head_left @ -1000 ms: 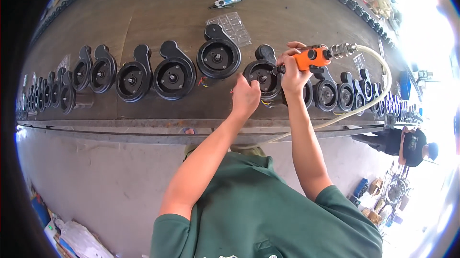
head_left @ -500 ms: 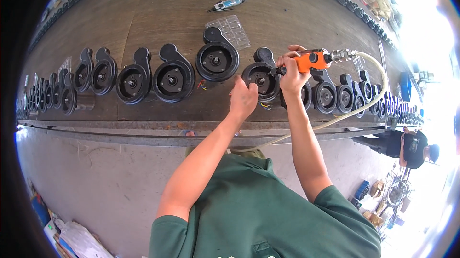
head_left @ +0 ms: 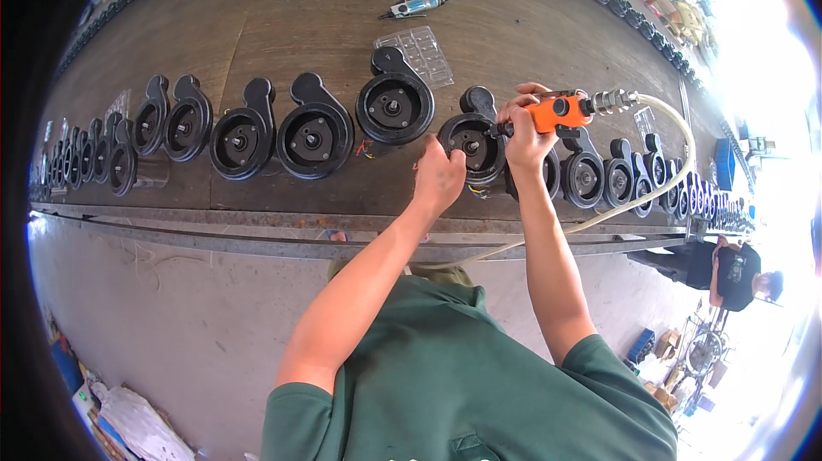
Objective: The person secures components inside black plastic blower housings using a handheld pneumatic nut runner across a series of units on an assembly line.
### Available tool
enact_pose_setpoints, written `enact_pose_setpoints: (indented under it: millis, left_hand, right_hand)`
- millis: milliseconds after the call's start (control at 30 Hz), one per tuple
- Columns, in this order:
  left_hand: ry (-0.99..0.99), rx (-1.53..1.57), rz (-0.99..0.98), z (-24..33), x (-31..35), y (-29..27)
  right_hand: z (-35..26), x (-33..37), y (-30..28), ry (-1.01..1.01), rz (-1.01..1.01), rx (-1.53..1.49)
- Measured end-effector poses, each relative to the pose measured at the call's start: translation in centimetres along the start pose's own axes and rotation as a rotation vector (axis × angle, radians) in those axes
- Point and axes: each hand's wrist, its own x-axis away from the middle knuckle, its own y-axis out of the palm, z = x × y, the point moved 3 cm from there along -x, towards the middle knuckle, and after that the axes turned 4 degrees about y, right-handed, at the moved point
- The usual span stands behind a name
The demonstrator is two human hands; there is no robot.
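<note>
An orange air-powered driver point(head_left: 552, 113) with a pale hose at its back is gripped in my right hand point(head_left: 527, 137), fingers wrapped round its body. Its dark tip points left into the cavity of a black blower-shaped housing point(head_left: 473, 172), which has a round body and a short neck. My left hand point(head_left: 439, 172) is closed at the near left rim of that housing, fingertips partly hidden. Coloured wires point(head_left: 476, 192) stick out below the rim. Just to the left stands a similar black housing point(head_left: 395, 124) with a small shaft in its middle.
Rows of similar black housings run along the bench point(head_left: 291, 24) to both sides. Beyond them lie a clear plastic tray point(head_left: 428, 54) and a blue-silver air tool point(head_left: 417, 5). The hose point(head_left: 676, 106) loops over the right side. Another person point(head_left: 735, 277) is at the far right.
The whole view has shifted slightly. Both hands hold nearly the same places, with the driver's tip still inside the housing.
</note>
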Motion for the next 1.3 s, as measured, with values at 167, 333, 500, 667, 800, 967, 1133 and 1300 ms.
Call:
enact_pose_setpoints:
  millis: [167, 333, 500, 667, 800, 967, 1133, 1300]
  left_hand:
    - [-0.028, 0.028, -0.024, 0.9, 0.5, -0.3]
    - [-0.003, 0.012, -0.007, 0.9, 0.6, -0.3]
    - [-0.032, 0.093, -0.022, 0.9, 0.5, -0.2]
    - [-0.037, 0.109, -0.047, 0.5, 0.3, -0.1]
    - [-0.044, 0.109, -0.039, 0.5, 0.3, -0.1]
    - [-0.049, 0.108, -0.056, 0.9, 0.4, -0.4]
    - [-0.049, 0.115, -0.043, 1.2, 0.6, -0.4]
    - [-0.024, 0.085, -0.04, 1.1, 0.5, -0.3]
  right_hand:
    - [-0.4, 0.3, 0.2, 0.051, 0.019, -0.002]
    - [0.2, 0.5, -0.7, 0.012, -0.003, -0.024]
    - [0.0, 0.4, -0.5, 0.03, 0.061, -0.112]
    - [0.7, 0.0, -1.2, 0.095, 0.025, -0.151]
    - [0.0, 0.2, -0.6, 0.059, 0.063, -0.203]
    - [-0.1, 0.0, -0.1, 0.081, 0.033, -0.117]
    - [0.5, 0.1, -0.5, 0.064, -0.022, -0.105]
    - [0.3, 0.1, -0.5, 0.105, -0.099, -0.026]
